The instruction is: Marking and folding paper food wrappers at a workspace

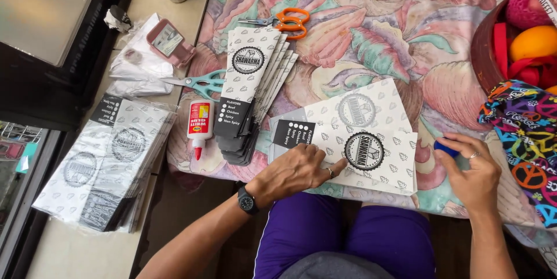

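Far to the left, a big pile of printed paper sheets (104,166) is sitting on the pale ledge (69,250) beside the table. Next, at the left edge of the shell-pattern tablecloth (360,29), teal scissors (200,83) are lying above a white glue bottle (199,125) that is pointing its red tip toward the person. A fan of folded paper sleeves (249,87) is lying beside it, with orange scissors (290,22) at its far end.

In the middle, near the front edge of the table, the left hand (296,171) is pressing flat, fingers spread, on the flat printed sheet (354,134). The sheet is stretching away to the right and up from that hand, its long side slanting toward the far right. The left hand is the one on it; the right hand (473,174) is staying just off its right edge.

The right hand is curling around a small blue thing (445,148), maybe a glue stick, but it is mostly hidden. A colourful cloth (528,145) is lying at the right edge
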